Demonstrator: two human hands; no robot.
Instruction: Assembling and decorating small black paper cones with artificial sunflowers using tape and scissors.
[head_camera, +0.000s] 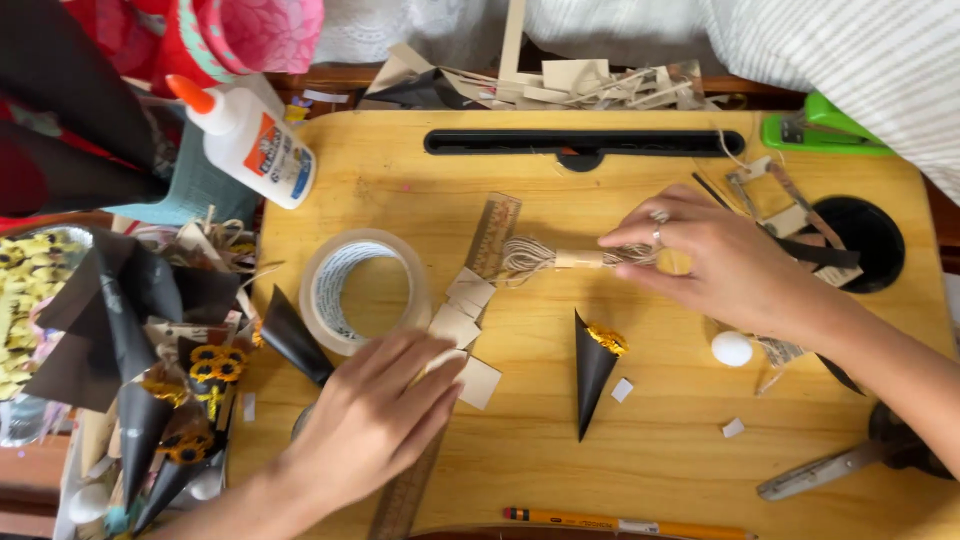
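Twine spool (560, 259) lies left-right — right hand (715, 265) pinches its end; left hand (375, 415) grips kraft card pieces (462, 325).

White glue bottle (255, 140) with orange cap at the far left corner of the wooden table (640, 450). Roll of clear tape (362, 287) lying flat. Green stapler (822, 128) at the far right corner. Black paper cone (592, 368) with yellow flower near the middle. Small white ball (731, 348) just right of it. Pencil (625, 522) along the near edge.
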